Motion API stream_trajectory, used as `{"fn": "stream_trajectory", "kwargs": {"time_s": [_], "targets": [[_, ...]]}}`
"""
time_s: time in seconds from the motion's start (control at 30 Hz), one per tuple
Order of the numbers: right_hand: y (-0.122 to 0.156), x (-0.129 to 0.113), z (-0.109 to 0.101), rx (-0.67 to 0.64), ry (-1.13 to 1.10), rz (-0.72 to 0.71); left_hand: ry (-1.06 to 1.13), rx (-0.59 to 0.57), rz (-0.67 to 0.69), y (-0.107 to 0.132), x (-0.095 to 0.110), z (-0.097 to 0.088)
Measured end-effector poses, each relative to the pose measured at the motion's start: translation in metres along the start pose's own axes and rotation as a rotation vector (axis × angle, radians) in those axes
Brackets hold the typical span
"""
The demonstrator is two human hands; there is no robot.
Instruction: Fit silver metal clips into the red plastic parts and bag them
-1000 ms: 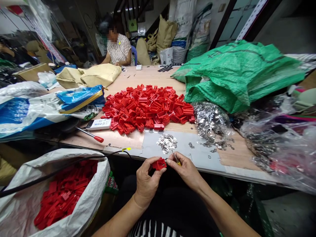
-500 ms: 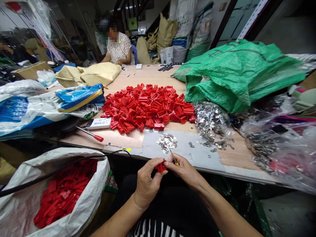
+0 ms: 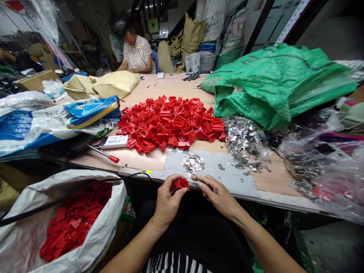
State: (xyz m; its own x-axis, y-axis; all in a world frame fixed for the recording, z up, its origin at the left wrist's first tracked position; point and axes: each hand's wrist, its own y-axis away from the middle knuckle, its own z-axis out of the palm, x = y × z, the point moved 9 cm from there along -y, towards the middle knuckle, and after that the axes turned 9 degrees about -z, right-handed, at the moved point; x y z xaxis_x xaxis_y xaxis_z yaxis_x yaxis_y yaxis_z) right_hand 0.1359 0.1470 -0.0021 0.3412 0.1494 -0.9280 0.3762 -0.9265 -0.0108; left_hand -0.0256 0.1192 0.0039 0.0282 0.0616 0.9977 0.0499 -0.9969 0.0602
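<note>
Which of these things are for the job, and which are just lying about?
Seems part of the job:
red part, in the left hand
thin metal object, in the right hand
red pile
small silver pieces

Seems just lying about:
green sack
tan bag
blue-and-white bag

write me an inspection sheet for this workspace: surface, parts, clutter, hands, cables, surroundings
Surface: wooden tabletop, grey sheet along near edge
Parts: heaped red pieces; metal pieces piled on the sheet
Clutter: green sack right, blue-and-white bag left, red-handled rod near the edge
Hands: left hand holds a red piece; right hand holds a thin metal tool
Cables: black cable across the open white sack
Surroundings: seated person across the tabletop, sacks behind
</note>
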Motion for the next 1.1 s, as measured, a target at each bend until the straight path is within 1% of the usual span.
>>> {"fn": "stream_trajectory", "kwargs": {"time_s": [0.1,0.17,0.3,0.4,0.67,0.8,1.1], "targets": [[0.000,0.000,0.000,0.016,0.095,-0.027,-0.193,0.015,0.076,-0.007,0.005,-0.002],[-0.001,0.000,0.001,0.016,0.137,-0.036,-0.317,0.011,0.135,-0.011,0.010,0.001],[-0.004,-0.009,0.004,-0.009,0.237,-0.099,-0.443,-0.054,0.230,-0.015,0.017,0.011],[-0.006,-0.016,0.004,-0.018,0.310,-0.142,-0.450,-0.079,0.227,-0.020,0.015,0.013],[-0.011,-0.022,0.004,-0.045,0.383,-0.152,-0.407,-0.100,0.187,-0.025,0.010,0.008],[-0.012,-0.022,0.008,-0.072,0.414,-0.159,-0.401,-0.104,0.176,-0.026,0.008,0.008],[-0.010,-0.022,0.012,-0.076,0.442,-0.200,-0.407,-0.117,0.181,-0.025,0.010,0.009]]}}
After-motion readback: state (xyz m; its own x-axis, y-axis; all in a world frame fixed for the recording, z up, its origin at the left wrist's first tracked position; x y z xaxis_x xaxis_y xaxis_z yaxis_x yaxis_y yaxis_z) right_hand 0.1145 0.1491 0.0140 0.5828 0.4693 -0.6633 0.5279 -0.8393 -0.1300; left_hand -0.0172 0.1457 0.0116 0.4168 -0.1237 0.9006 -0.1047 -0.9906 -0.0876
